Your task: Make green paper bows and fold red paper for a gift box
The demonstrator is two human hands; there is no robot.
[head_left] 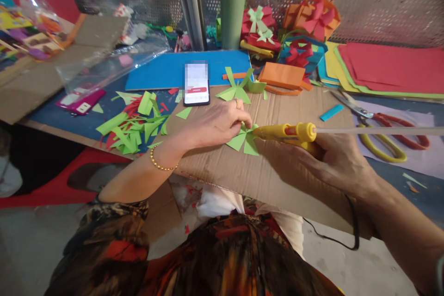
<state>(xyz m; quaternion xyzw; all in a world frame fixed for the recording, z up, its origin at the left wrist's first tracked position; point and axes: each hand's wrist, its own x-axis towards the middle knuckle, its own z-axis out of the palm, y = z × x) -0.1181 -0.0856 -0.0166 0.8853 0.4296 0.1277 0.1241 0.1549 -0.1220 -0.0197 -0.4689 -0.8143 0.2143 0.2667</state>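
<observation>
Green paper bow (pixel 250 145) pinched in our left hand (pixel 224 119); our right hand (pixel 342 159) grips yellow glue gun (pixel 286 132) close beside.

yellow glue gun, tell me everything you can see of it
The yellow glue gun looks plastic, with a rounded rear end from which a long, translucent stick juts right. It is held roughly level above the cardboard, its nozzle pointing left at the green paper cutout by the left hand; whether the tip touches the paper is unclear. The right hand grips its handle, hiding much of it. Any join to the black cord is hidden.
</observation>
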